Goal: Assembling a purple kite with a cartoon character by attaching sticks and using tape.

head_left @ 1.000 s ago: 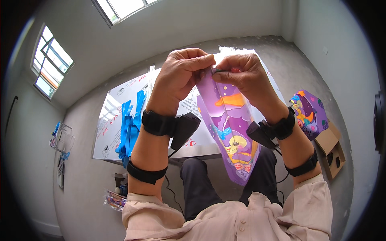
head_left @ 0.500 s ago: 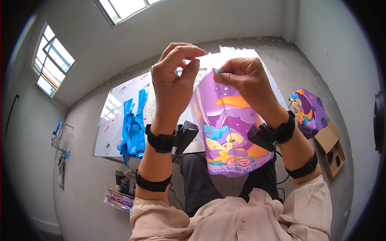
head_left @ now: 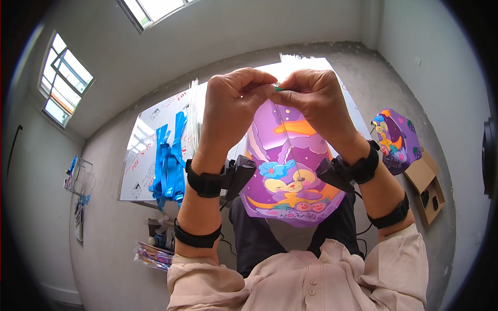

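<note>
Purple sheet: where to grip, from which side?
Probably pinch the narrow top end of the purple sheet, coming in from left and right across its centre crease. It tapers up toward where the left hand and right hand meet and widens below, so the top looks easiest to pinch. The very tip is hidden.

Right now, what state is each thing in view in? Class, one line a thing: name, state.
Left hand: fingertips at the right hand's; hold unclear
Right hand: pinching at the printed sheet's top
Purple printed sheet: hanging spread, creased down the middle
Blue strips: bunched, overhanging the table's near edge
Second purple printed piece: spread out
Cardboard box: open, black items inside
</note>
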The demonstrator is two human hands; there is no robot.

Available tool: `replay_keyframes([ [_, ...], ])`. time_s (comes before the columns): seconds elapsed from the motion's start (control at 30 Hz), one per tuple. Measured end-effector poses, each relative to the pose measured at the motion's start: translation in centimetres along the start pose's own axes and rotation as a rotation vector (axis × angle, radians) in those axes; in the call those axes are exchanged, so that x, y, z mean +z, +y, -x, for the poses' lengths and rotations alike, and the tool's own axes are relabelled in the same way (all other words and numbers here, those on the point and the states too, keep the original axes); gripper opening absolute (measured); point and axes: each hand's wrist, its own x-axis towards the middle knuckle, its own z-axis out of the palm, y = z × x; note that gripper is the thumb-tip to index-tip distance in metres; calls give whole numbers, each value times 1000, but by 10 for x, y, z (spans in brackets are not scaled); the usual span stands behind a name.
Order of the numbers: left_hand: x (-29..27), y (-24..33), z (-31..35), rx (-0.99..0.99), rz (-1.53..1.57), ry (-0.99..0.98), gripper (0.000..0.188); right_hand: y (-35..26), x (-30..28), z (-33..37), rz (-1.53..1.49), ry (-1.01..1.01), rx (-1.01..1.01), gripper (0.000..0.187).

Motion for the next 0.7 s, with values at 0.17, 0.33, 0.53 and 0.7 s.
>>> replay_keyframes([
  [0.17, -12, 0, -5, -72, -19, -138, 11, 2, 2, -1, 73, 59, -31, 16],
  [0.33, -11, 0, -4, -125, -26, -134, 11, 0, 5, 1, 52, 52, -58, 14],
  [0.53, -11, -1, -6, -205, 20, -232, 18, 3, -2, -4, 56, -69, -12, 13],
  [0.7, -14, -21, -11, -184, 224, -304, 18, 10, -17, -16, 157, -207, 34, 16],
])
